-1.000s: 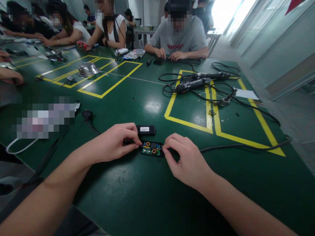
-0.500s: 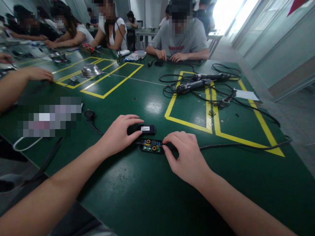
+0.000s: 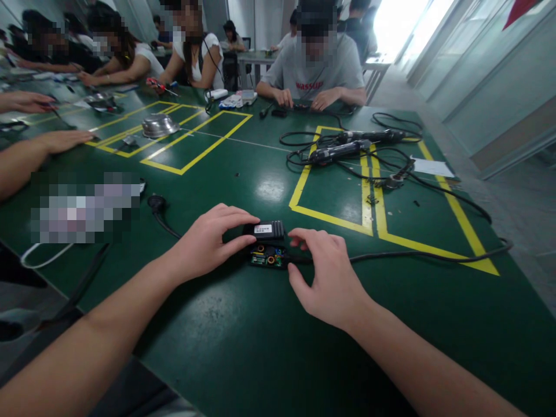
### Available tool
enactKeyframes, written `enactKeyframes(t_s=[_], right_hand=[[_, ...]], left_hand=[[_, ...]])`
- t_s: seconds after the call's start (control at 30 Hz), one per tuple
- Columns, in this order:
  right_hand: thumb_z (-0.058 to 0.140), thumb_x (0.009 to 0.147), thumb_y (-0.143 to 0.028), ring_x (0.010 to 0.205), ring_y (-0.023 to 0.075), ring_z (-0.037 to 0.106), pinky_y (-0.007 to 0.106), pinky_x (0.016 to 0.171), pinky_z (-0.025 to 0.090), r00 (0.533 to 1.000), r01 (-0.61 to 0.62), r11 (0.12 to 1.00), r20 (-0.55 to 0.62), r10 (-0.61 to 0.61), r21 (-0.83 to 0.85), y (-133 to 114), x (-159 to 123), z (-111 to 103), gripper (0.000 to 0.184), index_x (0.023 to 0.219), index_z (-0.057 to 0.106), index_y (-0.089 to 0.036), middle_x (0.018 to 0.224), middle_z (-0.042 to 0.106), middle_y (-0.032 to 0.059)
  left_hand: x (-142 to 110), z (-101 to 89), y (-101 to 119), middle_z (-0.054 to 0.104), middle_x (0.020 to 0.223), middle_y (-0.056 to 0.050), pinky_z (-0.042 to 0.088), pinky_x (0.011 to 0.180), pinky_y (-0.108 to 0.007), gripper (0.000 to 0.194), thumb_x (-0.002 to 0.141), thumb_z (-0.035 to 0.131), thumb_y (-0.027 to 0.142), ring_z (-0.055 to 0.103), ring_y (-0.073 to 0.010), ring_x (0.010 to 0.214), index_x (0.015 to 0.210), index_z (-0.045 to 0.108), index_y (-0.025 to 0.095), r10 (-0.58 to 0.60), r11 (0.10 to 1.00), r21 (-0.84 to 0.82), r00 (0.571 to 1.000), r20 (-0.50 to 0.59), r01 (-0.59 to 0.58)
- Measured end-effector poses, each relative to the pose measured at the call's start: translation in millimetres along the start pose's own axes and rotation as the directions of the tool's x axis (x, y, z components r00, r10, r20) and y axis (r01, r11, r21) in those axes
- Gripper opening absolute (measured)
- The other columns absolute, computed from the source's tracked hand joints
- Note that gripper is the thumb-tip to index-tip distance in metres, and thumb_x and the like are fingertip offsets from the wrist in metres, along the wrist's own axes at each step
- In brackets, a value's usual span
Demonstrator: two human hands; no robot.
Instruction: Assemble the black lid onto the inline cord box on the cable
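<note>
My left hand (image 3: 217,237) grips the left end of a black plastic cover (image 3: 270,230) with a white label, thumb in front and fingers behind. Just below the cover lies an open black casing with a small circuit board (image 3: 266,258) in it; copper coils show on the board, and its upper edge is partly hidden by the cover. My right hand (image 3: 324,269) is open at the casing's right end, thumb and fingers apart. A black cable (image 3: 399,255) runs from that end, under my right hand, toward the table's right side.
On the green table (image 3: 208,336), two black electric screwdrivers (image 3: 341,152) lie with tangled cords. A black plug (image 3: 156,202) is left of my hands. Farther left are a metal bowl (image 3: 160,124) and a co-worker's arm (image 3: 47,145). Another person (image 3: 310,75) works opposite.
My left hand has taken hold of the cover and shifted it right, raising it slightly near the casing. My right thumb and fingers have parted from the cable end.
</note>
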State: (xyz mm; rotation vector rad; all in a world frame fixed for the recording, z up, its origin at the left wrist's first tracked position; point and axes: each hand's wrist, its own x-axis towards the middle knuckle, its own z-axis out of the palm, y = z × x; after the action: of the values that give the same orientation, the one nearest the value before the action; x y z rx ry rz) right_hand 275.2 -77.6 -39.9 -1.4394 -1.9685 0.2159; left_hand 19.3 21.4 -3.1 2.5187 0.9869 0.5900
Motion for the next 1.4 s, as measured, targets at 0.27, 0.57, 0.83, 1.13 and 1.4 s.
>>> enactKeyframes(t_s=[0.27, 0.57, 0.83, 1.13, 1.4], right_hand=[[0.066, 0.094, -0.031, 0.110, 0.0349, 0.070, 0.055, 0.100, 0.046, 0.998, -0.026, 1.000, 0.053, 0.026, 0.003, -1, -1, -3, 0.045, 0.138, 0.064, -0.021, 0.122, 0.077, 0.0147], [0.072, 0.103, -0.033, 0.111, 0.0326, 0.070, 0.052, 0.099, 0.046, 0.995, 0.045, 0.995, 0.091, -0.037, -0.084, -1, 0, -3, 0.022, 0.122, 0.077, -0.023, 0.120, 0.079, 0.0111], [0.068, 0.103, -0.035, 0.111, 0.0330, 0.071, 0.054, 0.101, 0.046, 0.995, 0.029, 0.997, 0.101, -0.022, -0.071, 1, -2, -1, 0.025, 0.124, 0.073, -0.022, 0.121, 0.080, 0.0126], [0.058, 0.100, -0.027, 0.097, 0.0311, 0.070, 0.047, 0.086, 0.050, 0.997, 0.030, 0.998, 0.067, -0.026, -0.057, 1, -1, -2, 0.024, 0.122, 0.068, -0.020, 0.109, 0.078, 0.0135], [0.058, 0.101, -0.021, 0.086, 0.0268, 0.068, 0.042, 0.077, 0.053, 0.992, 0.091, 0.992, 0.091, -0.082, -0.091, 2, 0, -3, 0.011, 0.107, 0.068, -0.020, 0.097, 0.075, 0.0105]], left_hand=[[-5, -5.9, 9, 0.081, 0.125, -0.009, 0.062, 0.104, -0.040, 0.029, 0.105, 0.073, 0.038, 0.075, -0.0266, 0.114, 0.129, 0.082, 0.026, 0.136, 0.988, -0.095, 0.982, 0.131, -0.124], [-5, -4.4, 13, 0.079, 0.115, -0.007, 0.060, 0.096, -0.037, 0.027, 0.101, 0.078, 0.034, 0.074, -0.0249, 0.106, 0.126, 0.081, 0.026, 0.089, 0.992, -0.100, 0.982, 0.168, -0.073], [-5, -0.2, 15, 0.079, 0.121, -0.008, 0.058, 0.097, -0.036, 0.026, 0.103, 0.075, 0.033, 0.074, -0.0245, 0.110, 0.127, 0.076, 0.024, 0.087, 0.988, -0.143, 0.980, 0.177, -0.062], [1, 4.2, 3, 0.077, 0.102, -0.006, 0.060, 0.085, -0.039, 0.027, 0.104, 0.066, 0.043, 0.071, -0.0247, 0.089, 0.119, 0.071, 0.022, -0.176, 0.984, 0.046, 0.984, 0.027, 0.174], [-3, -2.1, 8, 0.072, 0.132, -0.013, 0.056, 0.108, -0.048, 0.015, 0.105, 0.062, 0.035, 0.069, -0.0294, 0.119, 0.102, 0.067, 0.022, 0.028, 0.999, 0.042, 1.000, -0.007, -0.028]])
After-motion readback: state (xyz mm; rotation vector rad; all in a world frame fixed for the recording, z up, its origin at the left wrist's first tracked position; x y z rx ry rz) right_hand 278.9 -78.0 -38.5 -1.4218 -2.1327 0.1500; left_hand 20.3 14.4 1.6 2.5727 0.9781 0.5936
